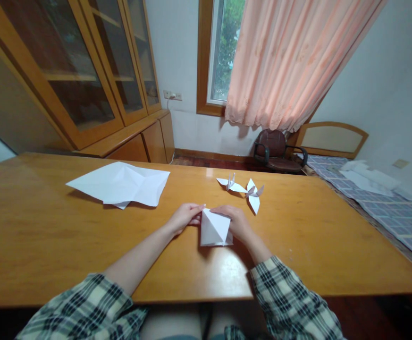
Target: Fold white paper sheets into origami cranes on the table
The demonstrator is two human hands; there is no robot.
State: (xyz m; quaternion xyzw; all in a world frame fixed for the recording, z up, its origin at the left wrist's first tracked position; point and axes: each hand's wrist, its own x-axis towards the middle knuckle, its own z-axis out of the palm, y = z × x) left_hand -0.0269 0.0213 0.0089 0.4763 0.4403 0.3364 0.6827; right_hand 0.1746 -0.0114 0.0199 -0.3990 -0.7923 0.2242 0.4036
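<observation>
A folded piece of white paper (pixel 213 230), roughly square with a slanted flap on its upper side, is held just over the wooden table. My left hand (pixel 186 218) pinches its upper left corner between thumb and fingers. On the right edge, my right hand (pixel 237 222) grips the paper, with its fingers along the top and part of the hand hidden behind the sheet. Beyond my hands lie two folded paper cranes, one white crane (pixel 231 184) with spread wings and another crane (pixel 253 196) touching or nearly touching it on the right.
Creased white paper sheets (pixel 124 184) lie on the table's left side. The wooden table (pixel 315 236) spans the view. Behind it stand a glass-door cabinet (pixel 96 71), a brown armchair (pixel 274 150) and a bed (pixel 372 198) at the right.
</observation>
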